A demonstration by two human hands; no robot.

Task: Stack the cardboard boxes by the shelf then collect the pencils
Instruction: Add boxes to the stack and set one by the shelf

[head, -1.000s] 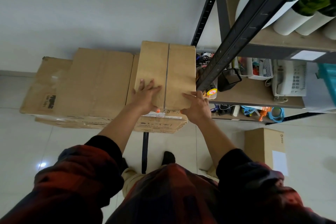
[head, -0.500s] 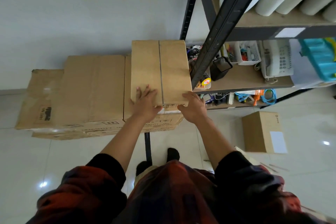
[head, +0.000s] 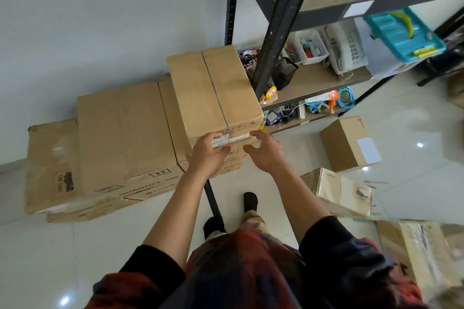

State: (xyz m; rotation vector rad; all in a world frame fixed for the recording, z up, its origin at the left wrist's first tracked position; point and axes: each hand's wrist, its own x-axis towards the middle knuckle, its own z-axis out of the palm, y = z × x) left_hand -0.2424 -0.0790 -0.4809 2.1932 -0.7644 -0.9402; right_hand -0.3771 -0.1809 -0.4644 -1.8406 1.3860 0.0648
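While both forearms reach forward, left hand (head: 209,155) rests on the near face of the top cardboard box (head: 213,90) — fingers (head: 216,139) curled over its white label. Right hand (head: 265,152) is just beside the box's lower right corner, fingers loosely spread, contact unclear. Box sits atop the stack (head: 120,138) on the floor, hard against the shelf (head: 276,32) upright. Small box (head: 349,144) lies further right — loose pencils (head: 376,181) near it, too thin to count.

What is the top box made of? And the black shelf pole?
The top box looks like plain brown cardboard, matte, with a taped seam along its top. The black shelf pole looks like painted metal: dark, scuffed, with punched holes.
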